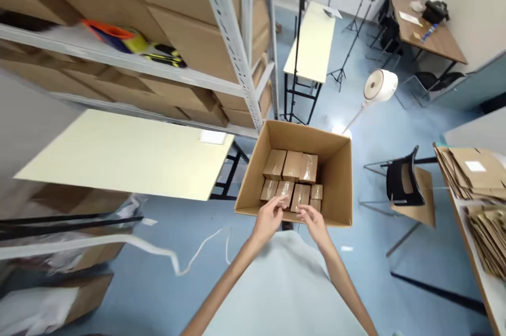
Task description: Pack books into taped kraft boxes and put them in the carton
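Left hand [270, 216]: reaches over the near rim of the carton, fingers bent, fingertips on the top of one small box; I cannot tell whether they grip it.
Right hand [313, 220]: just beside the left one at the same rim, fingers half curled and loose, nothing visible between them.
Carton [337, 167]: open, brown, in the middle of the frame just above the hands; what it stands on is hidden.
Small boxes [293, 165]: brown, sealed with clear tape, packed side by side in two rows on the carton's bottom, toward its left side.
Touched box [285, 192]: in the near row, under the left fingertips.
Counter [118, 156]: pale yellow top at the left of the frame, near the carton, with a small white slip at its far corner.
Shelf [233, 46]: grey metal rack at the upper left, loaded with large cardboard boxes.
Fan [380, 85]: white, on a stand, upper right of the carton.
Chair [401, 183]: black, to the right of the carton.
Flat cardboard [474, 167]: stacked sheets at the right edge.
Floor [375, 278]: blue, with a white strap [197, 252] lying at the lower left.
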`<state>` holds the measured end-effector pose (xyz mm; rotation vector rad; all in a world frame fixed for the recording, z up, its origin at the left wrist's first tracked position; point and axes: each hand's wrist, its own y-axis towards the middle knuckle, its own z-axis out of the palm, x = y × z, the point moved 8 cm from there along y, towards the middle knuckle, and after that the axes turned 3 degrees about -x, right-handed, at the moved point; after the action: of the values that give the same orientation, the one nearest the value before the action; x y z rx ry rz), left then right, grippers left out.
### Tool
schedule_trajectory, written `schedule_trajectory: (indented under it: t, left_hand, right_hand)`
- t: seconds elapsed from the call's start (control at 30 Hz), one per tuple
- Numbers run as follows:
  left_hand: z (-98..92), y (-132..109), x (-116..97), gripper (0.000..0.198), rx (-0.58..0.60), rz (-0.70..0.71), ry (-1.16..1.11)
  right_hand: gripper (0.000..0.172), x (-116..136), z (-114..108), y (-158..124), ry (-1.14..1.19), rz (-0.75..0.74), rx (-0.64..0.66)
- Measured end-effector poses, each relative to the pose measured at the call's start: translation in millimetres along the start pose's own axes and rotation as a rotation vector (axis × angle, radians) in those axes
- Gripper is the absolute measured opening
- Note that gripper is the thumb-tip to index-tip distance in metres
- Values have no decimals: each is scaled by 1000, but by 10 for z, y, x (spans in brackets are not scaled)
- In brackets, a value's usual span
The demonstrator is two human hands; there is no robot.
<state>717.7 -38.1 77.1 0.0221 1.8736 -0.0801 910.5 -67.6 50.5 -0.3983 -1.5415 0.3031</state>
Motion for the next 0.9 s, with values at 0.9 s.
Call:
schedule_trajectory:
  t: [0.9]
  left_hand:
    - [-2852, -2552, 86, 55, -1135, -58, 87]
  right_hand:
    - [42, 837, 3600, -1248, -443, -614, 902]
